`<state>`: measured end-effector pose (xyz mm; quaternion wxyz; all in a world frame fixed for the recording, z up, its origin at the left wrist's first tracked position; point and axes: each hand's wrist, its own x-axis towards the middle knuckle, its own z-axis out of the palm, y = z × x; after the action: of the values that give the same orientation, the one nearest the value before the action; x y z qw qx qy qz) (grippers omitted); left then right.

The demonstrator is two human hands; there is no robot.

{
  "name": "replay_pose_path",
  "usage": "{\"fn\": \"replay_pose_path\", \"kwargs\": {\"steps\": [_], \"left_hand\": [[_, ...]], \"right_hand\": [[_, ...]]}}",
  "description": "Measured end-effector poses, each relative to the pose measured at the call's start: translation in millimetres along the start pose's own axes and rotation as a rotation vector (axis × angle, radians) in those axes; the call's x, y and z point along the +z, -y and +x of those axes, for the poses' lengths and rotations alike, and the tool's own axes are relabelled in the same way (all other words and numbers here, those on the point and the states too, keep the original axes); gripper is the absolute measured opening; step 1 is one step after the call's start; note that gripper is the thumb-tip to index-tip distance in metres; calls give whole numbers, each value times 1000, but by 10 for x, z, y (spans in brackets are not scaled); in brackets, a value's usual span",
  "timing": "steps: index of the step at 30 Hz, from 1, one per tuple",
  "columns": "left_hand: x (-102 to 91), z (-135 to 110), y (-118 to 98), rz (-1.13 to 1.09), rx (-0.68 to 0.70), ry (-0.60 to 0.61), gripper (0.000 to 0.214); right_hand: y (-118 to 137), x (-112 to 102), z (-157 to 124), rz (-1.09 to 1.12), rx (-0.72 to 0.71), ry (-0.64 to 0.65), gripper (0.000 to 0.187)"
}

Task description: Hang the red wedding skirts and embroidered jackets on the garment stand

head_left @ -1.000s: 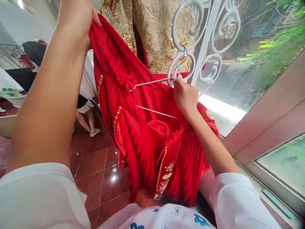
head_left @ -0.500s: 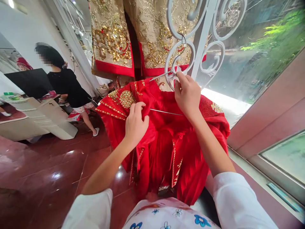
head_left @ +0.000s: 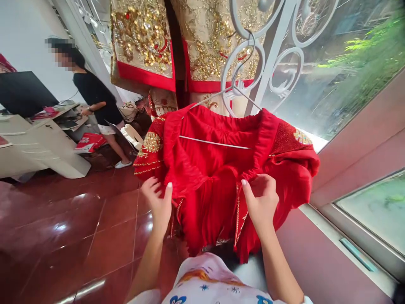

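Observation:
A red garment point(head_left: 218, 173) with gold embroidery and pleats hangs in front of me on a thin wire hanger point(head_left: 215, 142), whose hook is over a white scrolled metal frame point(head_left: 226, 80). The neckline faces me and is spread wide, with the hanger's lower bar showing across it. At the garment's left side, my left hand point(head_left: 159, 204) has thumb and fingers apart and appears to hold nothing. On the right front edge, beside the gold trim, my right hand point(head_left: 263, 202) is at the red cloth, its thumb and bent fingers apart.
Gold sequinned garments point(head_left: 145, 42) with red hems hang behind the frame. A window point(head_left: 316, 80) and a ledge point(head_left: 303, 253) lie to the right. At left, a person in black point(head_left: 95, 95) stands by a desk point(head_left: 41, 147) with a dark monitor point(head_left: 27, 95). The floor is glossy red tile point(head_left: 110, 236).
Both hands have come down toward me; my right hand has let go of the hanger near its hook. The garment now sits wider on the hanger, its collar upright on the right.

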<state>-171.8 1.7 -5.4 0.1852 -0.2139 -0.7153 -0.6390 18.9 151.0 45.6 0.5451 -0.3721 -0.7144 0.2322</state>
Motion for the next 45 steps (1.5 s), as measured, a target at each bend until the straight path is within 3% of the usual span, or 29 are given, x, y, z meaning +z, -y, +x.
{"fn": "replay_pose_path", "kwargs": {"steps": [2, 3, 7, 11, 13, 16, 21, 23, 25, 28, 34, 38, 41, 45], "left_hand": [[52, 88, 13, -75, -155, 249, 32], [67, 71, 12, -78, -183, 302, 32], [3, -229, 12, -40, -265, 287, 27], [-135, -510, -106, -121, -359, 526, 31], [-143, -608, -258, -136, -274, 638, 31], [-63, -738, -507, -140, -2, 764, 28], [75, -951, -665, 134, 345, 700, 25], [92, -1030, -654, 287, 435, 692, 24], [100, -1090, -641, 414, 474, 695, 25], [116, -1128, -646, 541, 447, 745, 24], [154, -1076, -704, 534, 275, 945, 24], [180, -1065, -720, 577, 248, 990, 26], [171, -1056, -716, 593, 267, 980, 27], [49, -932, -650, 385, 199, 1006, 25]], "right_hand": [[-9, 61, -5, 74, 78, 131, 34], [-15, 81, -15, 101, 102, 185, 31], [-83, 60, -109, 189, 133, 378, 35], [-115, -4, -223, 184, 147, 513, 39], [-87, 3, -288, 263, 272, 645, 42], [-29, 63, -390, 495, 433, 790, 39], [-21, 111, -471, 678, 652, 777, 40], [-37, 86, -476, 639, 629, 779, 40], [-42, 54, -486, 517, 512, 732, 39], [-27, 22, -512, 368, 380, 715, 37], [26, 34, -477, 225, 178, 771, 28], [71, 57, -416, 204, 156, 875, 39], [87, 89, -431, 217, 150, 859, 34], [87, 131, -484, 457, 352, 880, 24]]}}
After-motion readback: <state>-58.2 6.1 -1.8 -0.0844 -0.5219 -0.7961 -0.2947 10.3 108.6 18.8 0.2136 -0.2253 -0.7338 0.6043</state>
